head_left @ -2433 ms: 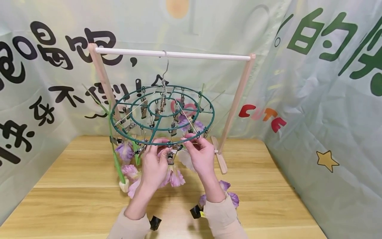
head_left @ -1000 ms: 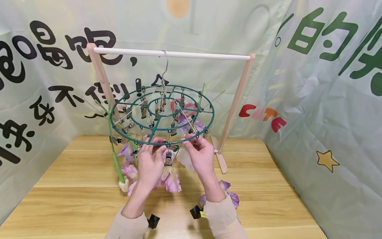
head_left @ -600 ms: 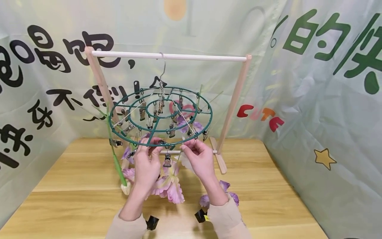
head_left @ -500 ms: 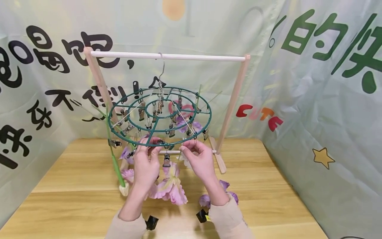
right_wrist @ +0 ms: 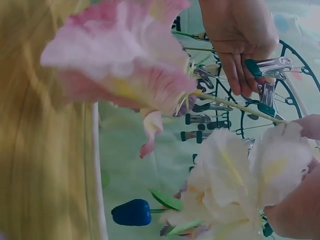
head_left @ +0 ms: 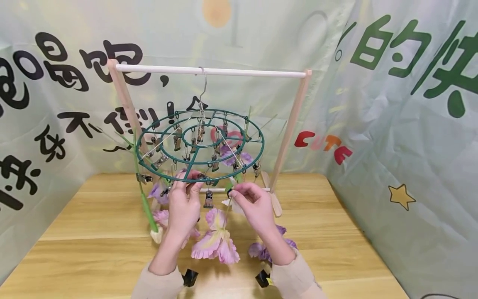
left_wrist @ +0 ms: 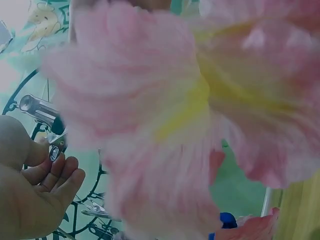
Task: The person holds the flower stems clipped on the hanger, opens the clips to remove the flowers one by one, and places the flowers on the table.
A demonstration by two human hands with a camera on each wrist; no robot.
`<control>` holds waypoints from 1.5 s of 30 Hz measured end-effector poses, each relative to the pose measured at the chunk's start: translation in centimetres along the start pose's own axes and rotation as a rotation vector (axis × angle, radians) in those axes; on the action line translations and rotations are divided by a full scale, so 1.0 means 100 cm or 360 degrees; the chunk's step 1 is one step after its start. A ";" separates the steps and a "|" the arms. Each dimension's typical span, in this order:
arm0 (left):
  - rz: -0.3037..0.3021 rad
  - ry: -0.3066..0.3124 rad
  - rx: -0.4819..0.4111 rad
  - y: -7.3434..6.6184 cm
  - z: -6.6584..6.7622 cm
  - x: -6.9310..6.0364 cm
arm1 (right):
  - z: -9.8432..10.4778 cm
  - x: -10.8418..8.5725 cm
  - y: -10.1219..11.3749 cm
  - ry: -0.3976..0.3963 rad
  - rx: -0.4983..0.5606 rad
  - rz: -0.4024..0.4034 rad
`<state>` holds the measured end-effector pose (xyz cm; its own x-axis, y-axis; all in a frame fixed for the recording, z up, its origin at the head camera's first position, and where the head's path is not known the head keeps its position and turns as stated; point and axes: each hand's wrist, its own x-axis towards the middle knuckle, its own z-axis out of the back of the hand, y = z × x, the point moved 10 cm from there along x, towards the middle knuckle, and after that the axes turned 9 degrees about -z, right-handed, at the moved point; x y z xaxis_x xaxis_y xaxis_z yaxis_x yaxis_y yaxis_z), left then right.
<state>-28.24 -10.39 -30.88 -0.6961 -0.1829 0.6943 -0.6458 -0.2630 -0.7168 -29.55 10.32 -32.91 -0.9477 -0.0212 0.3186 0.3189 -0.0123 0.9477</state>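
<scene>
My left hand [head_left: 184,206] pinches a metal clip at the front rim of the green round hanger rack [head_left: 194,162]; in the left wrist view its fingers hold the clip's metal end. Just right of it, my right hand [head_left: 257,205] pinches the thin stem of a pink iris [head_left: 218,243], whose bloom hangs low in front. A second clip [head_left: 208,199] dangles between the hands. In the right wrist view the stem runs from the pink bloom [right_wrist: 125,55] to the right fingers, near a white flower [right_wrist: 230,175] and the clip [right_wrist: 267,97].
A wooden stand [head_left: 300,108] with a white rod [head_left: 254,72] carries the rack. Other clips and flowers hang around it, among them a white tulip [head_left: 157,234] on the left. A purple flower [head_left: 263,251] is beside the right forearm. Printed cloth [head_left: 373,124] surrounds the wooden table [head_left: 321,257].
The right hand has moved right and down, away from the rack's rim, and the pink iris has shifted slightly right and lower. The left hand has moved a little left since the earliest frame.
</scene>
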 end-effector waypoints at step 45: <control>0.0095 0.0088 -0.0030 0.007 -0.004 -0.001 | 0.104 0.012 -0.057 -0.0126 0.0372 -0.0596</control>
<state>-28.78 -10.14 -31.51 -0.7497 -0.1448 0.6458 -0.6080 -0.2349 -0.7584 -32.68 20.73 -37.74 -0.9983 0.0184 -0.0552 -0.0497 0.2218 0.9738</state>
